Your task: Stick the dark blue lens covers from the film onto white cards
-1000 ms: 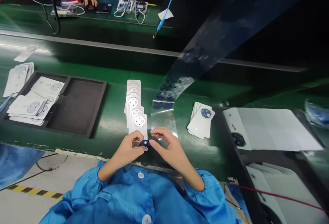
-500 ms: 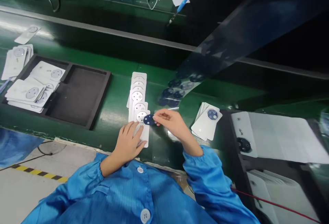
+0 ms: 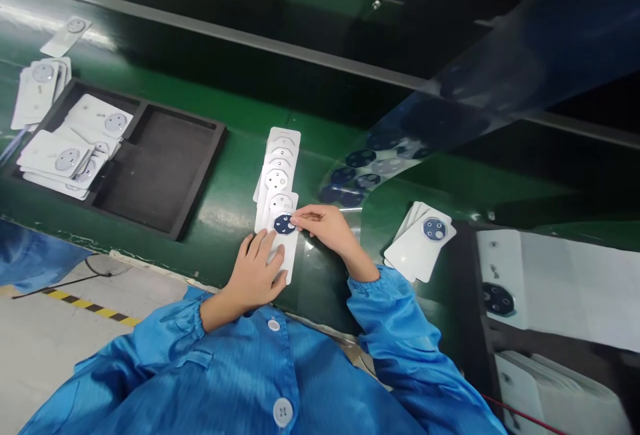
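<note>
A dark blue disc (image 3: 283,224) is held right at the far end of the front white card (image 3: 285,260), and the spacing here is tight. Its right edge is pinched between the thumb and index finger of the right hand (image 3: 329,227), the fingertips pressed together on the rim. From those fingertips the disc lies directly to the left, over the card's round camera-type area; whether it is fully seated or held a hair above cannot be told. Being nearly round, it shows no clear long axis, while the card's long axis runs away from the body, its far end leaning slightly right. The right hand is the nearer, in actual contact; the left hand (image 3: 255,272) is laid flat on the card's near left side, fingers apart, nothing gripped, their tips just short of the disc. Beyond, a row of overlapping white cards (image 3: 284,140) is lined up on the green bench (image 3: 240,175). To the right, a clear film strip (image 3: 383,167) is dotted with similar discs, and 1 more is seen on a small fan of cards (image 3: 417,252). To the left, more cards are stacked in a black tray (image 3: 157,175). No brand, label or writing can be read; the small marks on the cards are too faint.
</note>
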A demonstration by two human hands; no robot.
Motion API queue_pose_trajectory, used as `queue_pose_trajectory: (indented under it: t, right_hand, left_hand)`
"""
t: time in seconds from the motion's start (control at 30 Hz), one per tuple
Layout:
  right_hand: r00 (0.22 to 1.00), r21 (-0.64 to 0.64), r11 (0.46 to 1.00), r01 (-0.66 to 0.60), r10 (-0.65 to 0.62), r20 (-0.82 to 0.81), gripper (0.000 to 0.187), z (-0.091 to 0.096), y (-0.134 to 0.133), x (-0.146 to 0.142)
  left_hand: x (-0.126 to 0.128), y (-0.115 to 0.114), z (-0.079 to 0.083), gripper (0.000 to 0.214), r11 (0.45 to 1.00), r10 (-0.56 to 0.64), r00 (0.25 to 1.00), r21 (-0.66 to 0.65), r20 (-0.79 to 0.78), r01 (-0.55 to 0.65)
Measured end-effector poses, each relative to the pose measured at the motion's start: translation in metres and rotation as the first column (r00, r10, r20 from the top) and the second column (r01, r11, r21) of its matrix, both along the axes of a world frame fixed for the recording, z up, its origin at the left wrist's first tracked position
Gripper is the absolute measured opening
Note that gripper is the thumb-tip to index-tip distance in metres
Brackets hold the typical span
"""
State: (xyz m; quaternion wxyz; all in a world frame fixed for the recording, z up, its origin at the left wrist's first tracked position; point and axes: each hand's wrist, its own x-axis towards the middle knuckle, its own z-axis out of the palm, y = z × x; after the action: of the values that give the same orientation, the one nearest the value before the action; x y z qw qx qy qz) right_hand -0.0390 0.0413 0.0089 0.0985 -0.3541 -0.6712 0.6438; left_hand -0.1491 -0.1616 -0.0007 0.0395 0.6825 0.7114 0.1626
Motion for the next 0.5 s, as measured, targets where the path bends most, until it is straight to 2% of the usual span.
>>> queue_pose_trajectory:
  t: [0.5]
  right_hand:
    - [0.999, 0.031, 1.0, -0.006, 0.007, -0.047, 0.033, -0.003, -0.0001, 0.0014]
  left_hand:
    - [-0.0002, 0.0017, 0.0007, 0.044, 0.999, 0.009, 1.0, -0.043, 0.024, -0.008]
